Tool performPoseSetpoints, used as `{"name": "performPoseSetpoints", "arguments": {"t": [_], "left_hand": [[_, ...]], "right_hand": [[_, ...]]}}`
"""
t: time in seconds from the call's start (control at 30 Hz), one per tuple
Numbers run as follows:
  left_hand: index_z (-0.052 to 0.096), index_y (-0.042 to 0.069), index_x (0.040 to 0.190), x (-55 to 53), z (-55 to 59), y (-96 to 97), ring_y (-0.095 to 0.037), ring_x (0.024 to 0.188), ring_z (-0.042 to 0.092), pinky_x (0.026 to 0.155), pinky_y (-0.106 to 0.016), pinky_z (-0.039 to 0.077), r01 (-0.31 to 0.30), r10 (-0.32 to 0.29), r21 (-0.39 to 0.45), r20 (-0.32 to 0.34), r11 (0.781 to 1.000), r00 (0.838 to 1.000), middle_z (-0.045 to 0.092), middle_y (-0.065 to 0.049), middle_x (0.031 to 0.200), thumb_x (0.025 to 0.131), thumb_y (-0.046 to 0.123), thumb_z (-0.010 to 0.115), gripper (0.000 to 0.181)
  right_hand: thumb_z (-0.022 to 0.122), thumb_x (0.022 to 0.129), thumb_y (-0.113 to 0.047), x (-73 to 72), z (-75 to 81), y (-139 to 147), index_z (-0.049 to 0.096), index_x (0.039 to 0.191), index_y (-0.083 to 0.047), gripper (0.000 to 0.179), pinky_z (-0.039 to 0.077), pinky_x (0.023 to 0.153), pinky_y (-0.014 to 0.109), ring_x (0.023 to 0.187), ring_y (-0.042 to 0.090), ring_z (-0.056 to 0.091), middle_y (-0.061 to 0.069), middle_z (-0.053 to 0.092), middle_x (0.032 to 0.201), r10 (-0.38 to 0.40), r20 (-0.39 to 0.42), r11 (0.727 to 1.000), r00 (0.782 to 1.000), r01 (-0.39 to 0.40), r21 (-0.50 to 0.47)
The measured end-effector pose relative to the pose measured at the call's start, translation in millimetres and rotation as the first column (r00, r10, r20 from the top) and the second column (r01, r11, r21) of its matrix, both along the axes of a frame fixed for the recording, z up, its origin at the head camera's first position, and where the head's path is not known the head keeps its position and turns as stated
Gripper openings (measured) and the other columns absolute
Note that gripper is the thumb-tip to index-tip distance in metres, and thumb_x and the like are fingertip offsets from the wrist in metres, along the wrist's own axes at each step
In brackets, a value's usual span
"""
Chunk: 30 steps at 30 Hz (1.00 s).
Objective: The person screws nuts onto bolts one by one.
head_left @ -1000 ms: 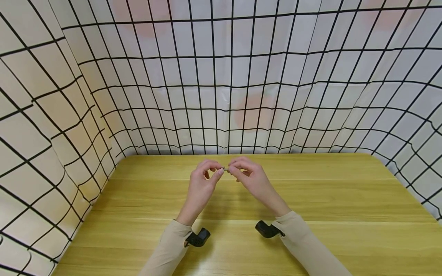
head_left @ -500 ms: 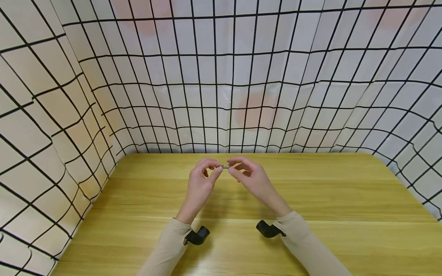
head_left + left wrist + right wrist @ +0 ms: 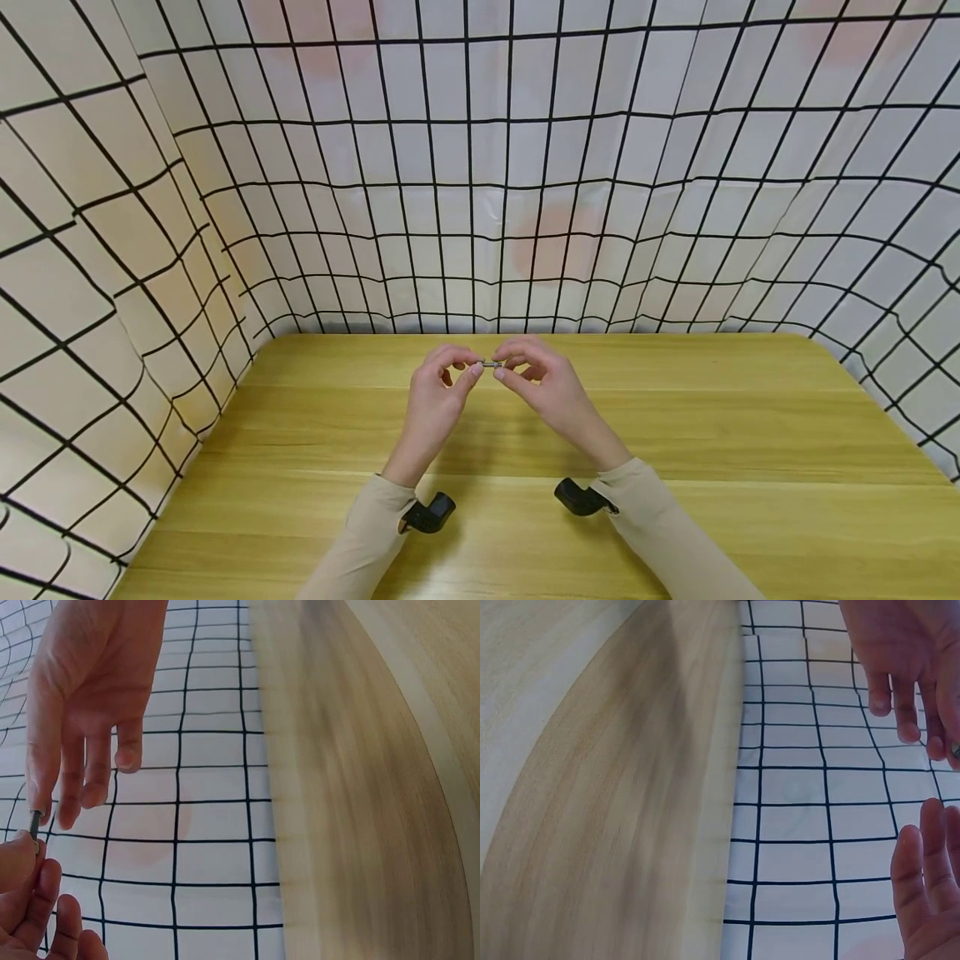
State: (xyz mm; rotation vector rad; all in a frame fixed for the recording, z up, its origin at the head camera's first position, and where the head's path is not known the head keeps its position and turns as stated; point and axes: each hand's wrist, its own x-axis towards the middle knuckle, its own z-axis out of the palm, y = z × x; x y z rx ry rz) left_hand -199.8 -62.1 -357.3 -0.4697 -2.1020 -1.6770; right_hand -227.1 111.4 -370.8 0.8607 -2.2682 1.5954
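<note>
A small metal bolt (image 3: 491, 364) lies level between the fingertips of both hands, above the table. Thumb and forefinger of my left hand (image 3: 438, 396) pinch its left end. My right hand (image 3: 546, 385) has thumb and forefinger round its right end, the other fingers loosely bent. In the left wrist view the bolt's shaft (image 3: 35, 823) spans the gap between the fingertips, with a brighter ring-like part beside the left thumb; whether it is a nut is too small to tell. In the right wrist view the frame edge cuts off most of the bolt.
A wooden table (image 3: 675, 433) extends beneath both hands. White cloth with a black grid (image 3: 480, 167) hangs behind it and along the sides. Black wrist cameras (image 3: 431, 512) sit at both beige sleeves (image 3: 360, 542).
The right thumb and forefinger have shifted and spread slightly at the bolt's right end, so more of the bolt shows. The left hand has kept its pinch and barely moved.
</note>
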Motion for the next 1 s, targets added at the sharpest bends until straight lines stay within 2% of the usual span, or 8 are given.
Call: {"name": "performPoseSetpoints", "arguments": {"t": [0.07, 0.17, 0.33, 0.4, 0.57, 0.67, 0.9, 1.0], "left_hand": [[0.069, -0.003, 0.089, -0.2, 0.0, 0.1, -0.038, 0.090, 0.051, 0.071, -0.045, 0.035, 0.002, -0.002, 0.000, -0.002, 1.000, 1.000, 0.065, -0.019, 0.095, 0.090, -0.007, 0.066, 0.006], [0.069, -0.003, 0.089, -0.3, -0.2, 0.4, -0.039, 0.091, 0.051, 0.071, -0.046, 0.035, 0.009, -0.009, 0.003, -0.004, 1.000, 1.000, 0.065, -0.018, 0.096, 0.090, -0.006, 0.066, 0.005], [0.069, -0.004, 0.089, -0.4, -0.9, 1.1, -0.038, 0.091, 0.051, 0.071, -0.049, 0.035, 0.029, -0.029, 0.008, -0.002, 1.000, 1.000, 0.064, -0.018, 0.095, 0.089, -0.007, 0.066, 0.004], [0.069, -0.004, 0.090, -0.2, -1.1, 1.6, -0.037, 0.090, 0.051, 0.071, -0.049, 0.035, 0.029, -0.029, 0.004, -0.003, 1.000, 1.000, 0.064, -0.018, 0.095, 0.089, -0.008, 0.067, 0.004], [0.069, -0.004, 0.092, 0.4, -2.1, 2.7, -0.036, 0.090, 0.053, 0.071, -0.051, 0.037, 0.019, -0.019, -0.020, -0.005, 1.000, 1.000, 0.065, -0.017, 0.096, 0.090, -0.005, 0.067, 0.003], [0.069, -0.006, 0.092, 0.4, -2.9, 3.1, -0.035, 0.091, 0.054, 0.072, -0.052, 0.037, 0.019, -0.019, -0.030, -0.003, 0.999, 1.000, 0.066, -0.016, 0.097, 0.090, -0.003, 0.067, 0.004], [0.069, -0.006, 0.092, 0.2, -2.8, 3.4, -0.038, 0.091, 0.053, 0.071, -0.051, 0.036, 0.007, -0.007, -0.019, 0.002, 1.000, 1.000, 0.065, -0.018, 0.095, 0.090, -0.004, 0.067, 0.004], [0.070, -0.006, 0.092, 0.4, -2.5, 3.1, -0.038, 0.091, 0.053, 0.070, -0.045, 0.036, -0.005, 0.005, -0.024, 0.009, 1.000, 1.000, 0.065, -0.018, 0.094, 0.090, -0.004, 0.067, 0.004]], "right_hand": [[0.065, 0.093, 0.000, 5.2, 6.2, -1, 0.067, 0.105, 0.001, 0.012, 0.050, 0.071, 0.037, 0.094, 0.023, 0.060, 0.012, 0.063, 0.111, 0.001, 0.017, 1.000, 1.000, -0.001, -0.009], [0.063, 0.095, -0.002, 6.5, 7.5, -1, 0.067, 0.103, 0.000, 0.009, 0.049, 0.070, 0.036, 0.090, 0.020, 0.058, 0.011, 0.063, 0.107, 0.014, 0.049, 0.999, 0.999, -0.012, -0.031], [0.059, 0.098, -0.002, 1.7, 1.9, 0, 0.067, 0.098, -0.001, 0.009, 0.049, 0.066, 0.031, 0.082, 0.020, 0.052, 0.013, 0.062, 0.104, 0.060, 0.078, 0.996, 0.995, -0.054, -0.075], [0.057, 0.099, -0.003, -4.3, -5.8, 1, 0.068, 0.096, -0.003, 0.011, 0.049, 0.066, 0.031, 0.083, 0.021, 0.052, 0.013, 0.062, 0.104, 0.067, 0.085, 0.995, 0.994, -0.060, -0.081], [0.058, 0.101, -0.014, -18.6, -25.3, 4, 0.071, 0.092, -0.010, 0.016, 0.051, 0.070, 0.040, 0.088, 0.022, 0.055, 0.007, 0.063, 0.104, 0.035, 0.126, 0.996, 0.991, -0.024, -0.083], [0.059, 0.101, -0.020, -20.4, -28.0, 4, 0.072, 0.090, -0.012, 0.019, 0.051, 0.071, 0.047, 0.089, 0.022, 0.056, 0.003, 0.064, 0.103, 0.023, 0.138, 0.997, 0.990, -0.011, -0.082], [0.053, 0.103, -0.030, -18.8, -27.2, 7, 0.071, 0.107, -0.011, 0.027, 0.052, 0.070, 0.042, 0.091, 0.023, 0.060, 0.002, 0.067, 0.101, 0.005, 0.148, 1.000, 0.989, 0.000, -0.031], [0.058, 0.101, -0.031, -16.6, -26.1, 9, 0.068, 0.116, -0.018, 0.023, 0.052, 0.073, 0.042, 0.094, 0.020, 0.061, -0.002, 0.067, 0.108, -0.009, 0.144, 1.000, 0.990, 0.011, -0.011]]}}
